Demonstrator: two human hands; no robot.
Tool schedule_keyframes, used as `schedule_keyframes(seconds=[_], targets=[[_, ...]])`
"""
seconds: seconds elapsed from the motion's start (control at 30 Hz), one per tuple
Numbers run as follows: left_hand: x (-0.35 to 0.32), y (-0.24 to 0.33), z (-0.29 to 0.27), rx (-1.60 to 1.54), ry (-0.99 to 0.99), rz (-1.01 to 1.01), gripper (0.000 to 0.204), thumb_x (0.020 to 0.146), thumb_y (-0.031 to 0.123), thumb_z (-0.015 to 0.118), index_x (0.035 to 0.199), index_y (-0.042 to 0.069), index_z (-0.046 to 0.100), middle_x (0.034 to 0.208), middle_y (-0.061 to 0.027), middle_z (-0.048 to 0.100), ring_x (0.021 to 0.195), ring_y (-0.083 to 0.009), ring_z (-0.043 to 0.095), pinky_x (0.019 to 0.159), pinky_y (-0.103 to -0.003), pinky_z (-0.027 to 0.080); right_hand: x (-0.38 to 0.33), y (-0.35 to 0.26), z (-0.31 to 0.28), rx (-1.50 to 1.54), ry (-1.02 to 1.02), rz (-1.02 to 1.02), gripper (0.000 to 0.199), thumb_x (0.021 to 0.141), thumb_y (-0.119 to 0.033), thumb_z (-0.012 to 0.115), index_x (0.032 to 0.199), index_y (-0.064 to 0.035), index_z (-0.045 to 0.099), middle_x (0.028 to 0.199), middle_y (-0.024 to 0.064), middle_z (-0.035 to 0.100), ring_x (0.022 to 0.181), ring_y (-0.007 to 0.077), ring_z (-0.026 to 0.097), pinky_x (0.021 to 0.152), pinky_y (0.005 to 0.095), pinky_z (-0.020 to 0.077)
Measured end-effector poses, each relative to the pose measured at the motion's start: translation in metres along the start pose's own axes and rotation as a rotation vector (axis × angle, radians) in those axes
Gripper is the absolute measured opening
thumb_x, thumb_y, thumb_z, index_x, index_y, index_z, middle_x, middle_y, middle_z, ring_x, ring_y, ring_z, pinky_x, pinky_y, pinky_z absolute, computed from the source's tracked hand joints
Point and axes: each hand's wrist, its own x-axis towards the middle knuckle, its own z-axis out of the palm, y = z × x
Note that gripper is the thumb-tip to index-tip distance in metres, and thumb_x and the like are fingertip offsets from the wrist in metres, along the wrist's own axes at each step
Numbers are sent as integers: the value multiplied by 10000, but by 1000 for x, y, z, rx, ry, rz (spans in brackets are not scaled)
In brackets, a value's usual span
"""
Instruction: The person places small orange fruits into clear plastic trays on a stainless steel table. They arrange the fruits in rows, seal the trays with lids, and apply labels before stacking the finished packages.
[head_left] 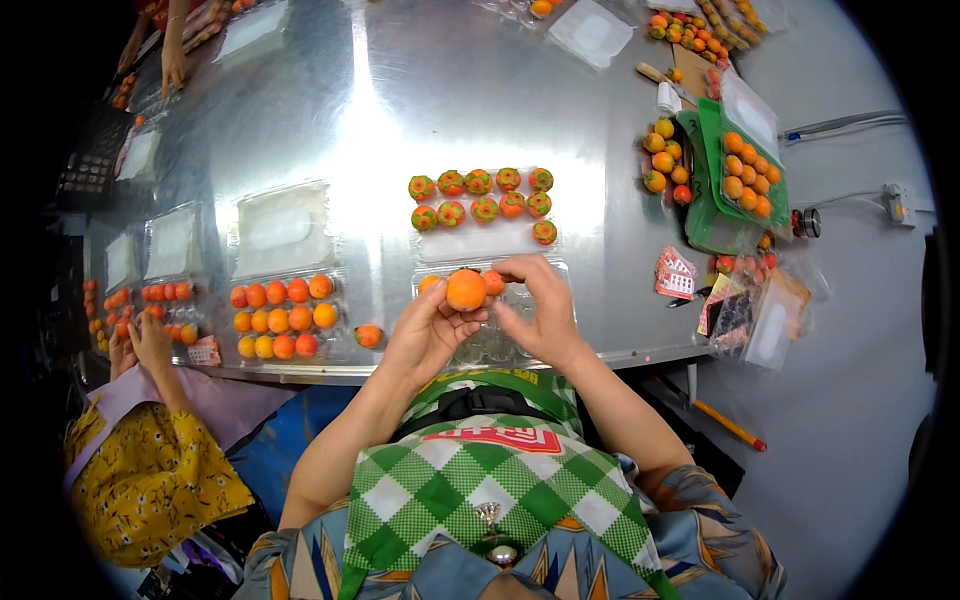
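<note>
My left hand [432, 322] pinches an orange persimmon [466, 291], smooth side facing up, above a clear plastic tray [482, 350]. Close to its right side is my right hand [543, 308], thumb and index finger bent and apart. The index fingertip is next to a smaller, redder persimmon [494, 283]; whether it grips that fruit I cannot tell. Another persimmon [428, 284] shows partly behind my left fingers. Just beyond, rows of persimmons with green leafy caps up [480, 182] lie along the tray's white-padded lid [480, 243].
Left of me stands a filled persimmon tray [280, 320] and a loose persimmon [369, 335]. A co-worker's hands [150, 342] handle fruit farther left; another person's hand [174, 66] is at the far left. At right are a green crate [712, 225], bagged fruit [663, 160] and red-white labels [675, 273].
</note>
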Motion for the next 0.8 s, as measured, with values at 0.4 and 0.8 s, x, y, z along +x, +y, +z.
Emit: schedule_keyframes(seconds=[0.4,0.8], targets=[[0,-2,9,242,-2,-16,275,942,335,464,880,78,537,793,-93,648,703,-155,617,680,-263,496,-7,-5,2,794,20,442,394,786,-28,635,1160,-4,512,1041,90,569,905,171,591,771,295,500],[2,1,-1,301,170,95,263,948,307,449,825,88,527,736,-58,622,679,-124,580,658,-250,463,-9,36,-27,-39,4,494,416,698,-82,700,1071,-36,523,935,100,596,784,196,613,696,308,493]])
